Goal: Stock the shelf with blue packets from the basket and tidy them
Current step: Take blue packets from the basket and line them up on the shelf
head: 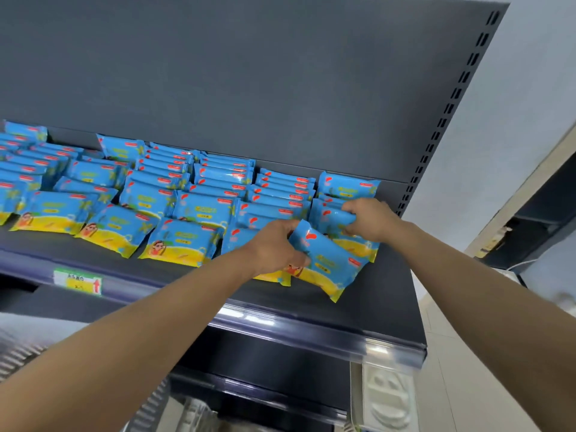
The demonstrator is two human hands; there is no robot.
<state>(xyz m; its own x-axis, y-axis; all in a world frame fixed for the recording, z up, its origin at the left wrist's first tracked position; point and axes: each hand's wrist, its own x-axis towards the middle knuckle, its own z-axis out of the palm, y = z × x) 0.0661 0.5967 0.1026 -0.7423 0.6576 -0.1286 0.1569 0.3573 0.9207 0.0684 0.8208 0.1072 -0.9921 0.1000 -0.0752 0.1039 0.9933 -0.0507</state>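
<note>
Your left hand [276, 247] grips one blue packet [327, 263] by its left end, fingers and thumb curled round it. It is well to the right of the price label [78, 280] and a little higher. That packet faces you and is tilted: its long axis drops from upper left to lower right, with the yellow band toward the shelf's front rail. Its print shows a red heart shape, a small red tag and a yellow panel, but the writing is too small to read. The price label is green and white with a red arrow, its characters blurred. Your right hand [369, 219], farther right of the label still, clutches the top of a second packet [330, 218] in the last row. The shelf [389, 307] carries rows of the same packets [187, 210], right of and above the label. Each row overlaps front to back, long sides level with the rail.
</note>
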